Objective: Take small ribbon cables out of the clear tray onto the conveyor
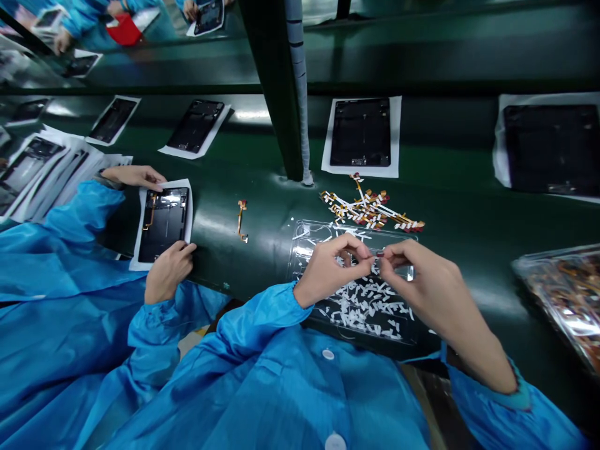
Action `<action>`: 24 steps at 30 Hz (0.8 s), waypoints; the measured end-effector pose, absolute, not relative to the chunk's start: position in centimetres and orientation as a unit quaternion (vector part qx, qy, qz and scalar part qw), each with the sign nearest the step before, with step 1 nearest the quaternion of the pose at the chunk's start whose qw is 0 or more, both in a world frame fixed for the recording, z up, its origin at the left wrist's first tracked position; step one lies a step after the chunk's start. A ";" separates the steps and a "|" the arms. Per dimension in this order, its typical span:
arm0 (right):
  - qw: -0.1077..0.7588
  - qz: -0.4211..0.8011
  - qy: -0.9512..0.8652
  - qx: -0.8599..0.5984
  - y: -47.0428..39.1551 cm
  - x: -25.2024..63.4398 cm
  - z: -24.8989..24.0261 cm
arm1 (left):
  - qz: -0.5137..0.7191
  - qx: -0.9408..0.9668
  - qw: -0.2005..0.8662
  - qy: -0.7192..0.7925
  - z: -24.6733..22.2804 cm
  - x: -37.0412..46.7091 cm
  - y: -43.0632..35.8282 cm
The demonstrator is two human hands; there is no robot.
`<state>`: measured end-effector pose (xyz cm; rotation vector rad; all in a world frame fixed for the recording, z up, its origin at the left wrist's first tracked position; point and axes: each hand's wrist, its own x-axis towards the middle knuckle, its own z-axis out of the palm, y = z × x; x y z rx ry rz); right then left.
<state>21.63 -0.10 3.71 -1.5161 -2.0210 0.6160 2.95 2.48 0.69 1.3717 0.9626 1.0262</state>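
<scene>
My left hand (335, 265) and my right hand (417, 272) meet fingertip to fingertip above a clear plastic tray (296, 250). Thumb and forefinger of each are pinched together. A small dark red end of a flex cable (379, 254) shows at my right fingertips; the rest of it is hidden by the fingers. What my left fingertips pinch is too small to make out. Many white paper scraps (360, 306) lie in the tray under my hands. Just beyond the tray is a pile of orange flex cables (370, 209) with white strips on them.
A single flex cable (242, 222) lies left of the tray. Further left, a co-worker's hands (171, 272) hold a black tablet housing (164, 225) on white paper. More housings (360, 131) line the green bench behind. A post (276, 94) rises mid-bench; a filled plastic tray (567, 294) stands at right.
</scene>
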 end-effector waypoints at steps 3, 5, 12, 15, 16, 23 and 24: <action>0.260 0.189 -0.766 -0.556 -0.3 21.2 3.6 | 0.418 0.603 0.541 0.412 0.8 2.8 2.3; 0.252 0.140 -0.784 -0.550 -0.3 21.0 3.7 | 0.388 0.631 0.527 0.417 1.1 2.7 2.3; 0.186 -0.042 -0.828 -0.527 -0.3 20.8 3.5 | 0.376 0.659 0.503 0.414 1.6 2.5 2.8; 0.187 -0.080 -0.835 -0.511 -0.6 20.7 2.9 | 0.374 0.606 0.566 0.415 0.8 2.8 3.2; 0.196 -0.087 -0.835 -0.506 -0.7 20.6 2.7 | 0.375 0.583 0.591 0.413 0.5 2.9 3.3; 0.267 0.019 -0.803 -0.532 -1.2 20.3 2.4 | 0.409 0.481 0.645 0.430 -0.5 2.9 3.8; 0.273 0.065 -0.797 -0.534 -1.1 20.6 2.6 | 0.401 0.494 0.638 0.433 -0.3 2.7 3.7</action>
